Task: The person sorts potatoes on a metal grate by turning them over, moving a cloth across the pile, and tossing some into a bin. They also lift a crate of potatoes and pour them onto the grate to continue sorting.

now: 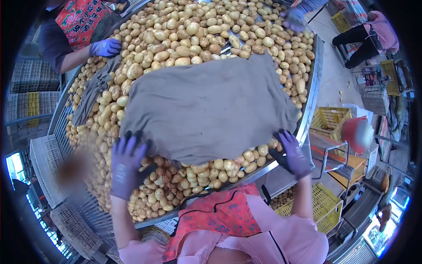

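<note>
A large grey cloth (206, 105) lies spread over a heap of potatoes (176, 35) on a metal-edged table. My left hand (129, 163), in a purple and dark glove, has its fingers spread at the cloth's lower left corner, over potatoes. At the lower right corner is my right hand (290, 152), gloved alike, fingers apart beside the cloth's edge and the table rim. Neither hand visibly grips anything. A smaller dark cloth (93, 92) lies crumpled on the potatoes at the left.
Co-workers' gloved hands (105, 47) (294, 20) rest at the heap's far left and far right. A person in pink (380, 33) bends at the upper right. Yellow crates (329, 119) and a red and white blurred object (358, 134) stand right; grey crates (48, 169) stand left.
</note>
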{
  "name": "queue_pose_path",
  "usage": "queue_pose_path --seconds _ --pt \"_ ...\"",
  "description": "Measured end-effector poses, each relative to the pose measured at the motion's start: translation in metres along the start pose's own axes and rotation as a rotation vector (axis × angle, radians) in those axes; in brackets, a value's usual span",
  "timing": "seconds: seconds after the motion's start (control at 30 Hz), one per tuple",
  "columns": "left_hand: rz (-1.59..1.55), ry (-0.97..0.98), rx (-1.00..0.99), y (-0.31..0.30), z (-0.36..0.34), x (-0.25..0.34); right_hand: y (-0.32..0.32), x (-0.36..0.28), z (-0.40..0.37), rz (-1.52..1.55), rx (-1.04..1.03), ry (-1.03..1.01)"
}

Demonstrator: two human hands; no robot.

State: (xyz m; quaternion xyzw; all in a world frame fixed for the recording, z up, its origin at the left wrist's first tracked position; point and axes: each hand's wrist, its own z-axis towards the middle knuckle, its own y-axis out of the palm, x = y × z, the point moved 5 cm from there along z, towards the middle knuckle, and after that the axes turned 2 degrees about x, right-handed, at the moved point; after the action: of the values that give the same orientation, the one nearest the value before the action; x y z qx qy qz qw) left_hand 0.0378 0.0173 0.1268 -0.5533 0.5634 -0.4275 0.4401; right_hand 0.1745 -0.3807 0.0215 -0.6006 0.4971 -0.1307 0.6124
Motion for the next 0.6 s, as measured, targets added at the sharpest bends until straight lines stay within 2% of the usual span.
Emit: queue_pose_path --seconds 0.07,0.13,0.2,0.27,0.33,0.37,0.43,0.47,0.5,0.53,0.6 --pt "-0.042 0.034 -0.016 0.02 0.016 0.023 0.049 -0.012 0.032 -0.092 0.333 -0.027" --pt "-0.054 0.007 -0.005 0.049 0.045 0.017 0.091 -0.025 0.087 -0.316 0.289 -0.025" --pt "-0.1 0.037 -0.059 0.04 0.078 0.011 0.127 -0.019 0.149 -0.386 0.344 0.175" --pt "-0.065 0.045 -0.098 0.043 0.104 0.006 0.1 -0.024 0.206 -0.226 0.404 0.172" --pt "-0.04 0.062 -0.132 0.048 0.131 0.002 0.084 -0.014 0.271 -0.153 0.474 0.087" --pt "-0.058 0.102 -0.017 0.043 0.145 0.002 0.072 -0.007 0.308 -0.035 0.516 0.016" --pt "-0.044 0.144 0.143 0.039 0.172 -0.005 0.068 0.005 0.381 -0.116 0.574 0.046" --pt "-0.014 0.139 0.192 0.042 0.185 -0.009 0.062 0.001 0.403 -0.229 0.504 0.127" --pt "0.154 0.163 0.275 0.041 0.195 -0.01 0.054 -0.005 0.419 -0.344 0.437 0.206" --pt "0.149 0.162 0.29 0.038 0.194 -0.006 0.055 0.0 0.435 -0.298 0.372 0.31" --pt "0.084 0.109 0.178 0.037 0.196 -0.005 0.058 -0.018 0.393 -0.433 0.315 0.108"
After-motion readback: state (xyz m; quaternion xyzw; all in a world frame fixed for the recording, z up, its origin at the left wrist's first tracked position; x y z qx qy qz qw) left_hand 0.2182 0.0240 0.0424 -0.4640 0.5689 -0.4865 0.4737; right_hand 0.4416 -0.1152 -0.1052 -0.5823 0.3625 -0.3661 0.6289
